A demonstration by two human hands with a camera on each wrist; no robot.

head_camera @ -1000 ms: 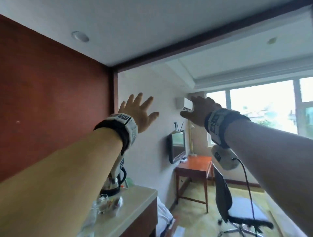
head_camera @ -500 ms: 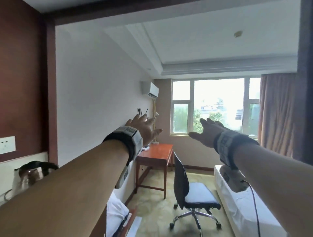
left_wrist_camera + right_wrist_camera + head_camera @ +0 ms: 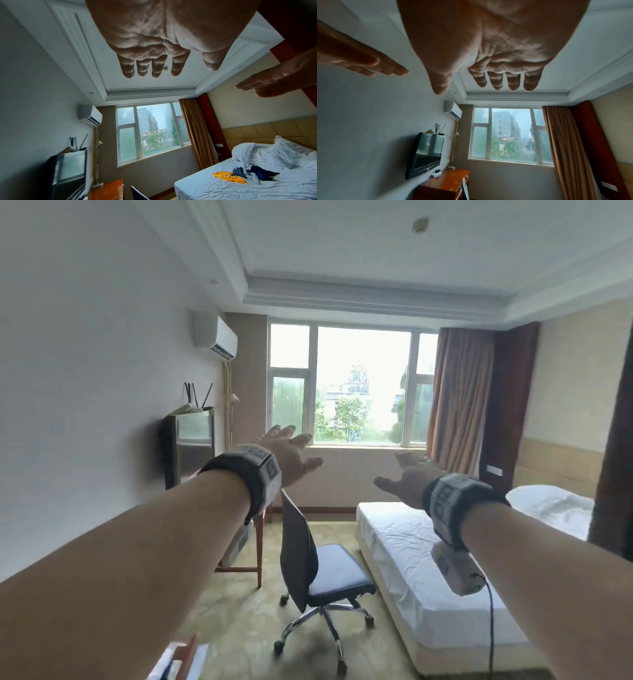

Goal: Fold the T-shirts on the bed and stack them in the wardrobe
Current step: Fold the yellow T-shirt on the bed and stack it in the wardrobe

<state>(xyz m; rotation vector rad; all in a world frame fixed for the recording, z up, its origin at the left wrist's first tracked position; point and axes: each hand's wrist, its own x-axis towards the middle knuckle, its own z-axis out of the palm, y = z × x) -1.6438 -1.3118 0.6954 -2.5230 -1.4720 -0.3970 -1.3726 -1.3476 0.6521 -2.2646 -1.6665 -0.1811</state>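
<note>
Two bare forearms reach out at chest height into a small bedroom, each wrist strapped with a black band carrying a grey block of printed markers. The left hand (image 3: 291,455) is spread, fingers straight and apart, holding nothing; the right hand (image 3: 409,477) is likewise flat and empty, thumb turned inward. Neither touches anything.

The low bed with a creased white cotton sheet (image 3: 214,189) is the landmark. On the sheet, toward the middle, lies a loose heap of unfolded T-shirts: a crumpled yellow T-shirt (image 3: 229,176) nearest the bed's window-side edge, touching a bunched grey-blue T-shirt (image 3: 239,171), with a dark navy T-shirt (image 3: 262,173) beside that, nearer the pillows. Two plump, rumpled white pillows (image 3: 278,151) rest at the head of the bed against a padded tan headboard (image 3: 267,129) of square panels.

Just beside the bed's foot stands a black swivel chair with a chrome star base (image 3: 315,570). Beyond the chair, well apart from the bed, a glossy red-brown wooden worktop (image 3: 443,184) sits against the wall under a flat black wall-mounted television (image 3: 426,154). Past the bed's far side, a white-framed window (image 3: 352,385) fills the end wall, flanked by pleated tan-brown curtains (image 3: 459,395), with a white wall air conditioner (image 3: 215,337) high to its other side.
</note>
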